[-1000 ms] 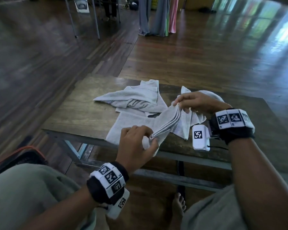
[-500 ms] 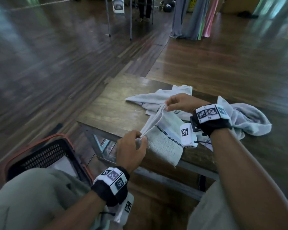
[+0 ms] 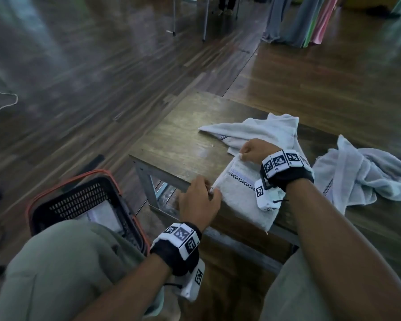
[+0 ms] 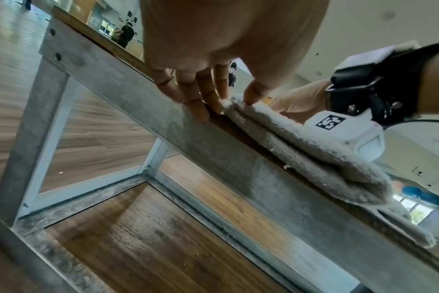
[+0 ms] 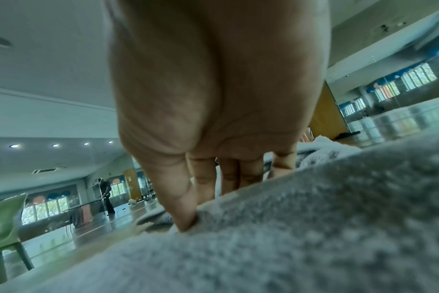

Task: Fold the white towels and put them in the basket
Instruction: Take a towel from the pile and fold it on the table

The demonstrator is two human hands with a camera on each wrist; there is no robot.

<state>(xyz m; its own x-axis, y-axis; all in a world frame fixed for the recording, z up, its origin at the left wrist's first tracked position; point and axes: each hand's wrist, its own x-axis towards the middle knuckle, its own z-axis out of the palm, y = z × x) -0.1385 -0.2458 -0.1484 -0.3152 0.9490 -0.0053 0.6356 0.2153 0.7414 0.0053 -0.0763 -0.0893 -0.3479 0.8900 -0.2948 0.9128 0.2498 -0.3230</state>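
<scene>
A folded white towel (image 3: 241,195) with a checkered band lies on the near left part of the wooden table (image 3: 171,144), its near end hanging over the edge. My left hand (image 3: 199,200) pinches the towel's near left corner at the table edge; the left wrist view shows the thumb on the folded towel (image 4: 301,142). My right hand (image 3: 252,151) pinches the far left corner, its thumb pressed into the towel (image 5: 263,247). A black basket (image 3: 83,205) with an orange rim sits on the floor at my left knee, a folded white towel (image 3: 104,215) inside it.
Two loose white towels lie on the table: one (image 3: 259,130) behind my right hand, another crumpled (image 3: 361,172) at the right. The table's grey metal frame (image 4: 138,95) runs under the edge. Metal stand legs (image 3: 204,19) and hanging cloths (image 3: 299,22) stand far back on the wooden floor.
Both hands brought the towel, held stretched in the air, down flat onto the table near its left edge. My view turned left, and the basket came into sight.
</scene>
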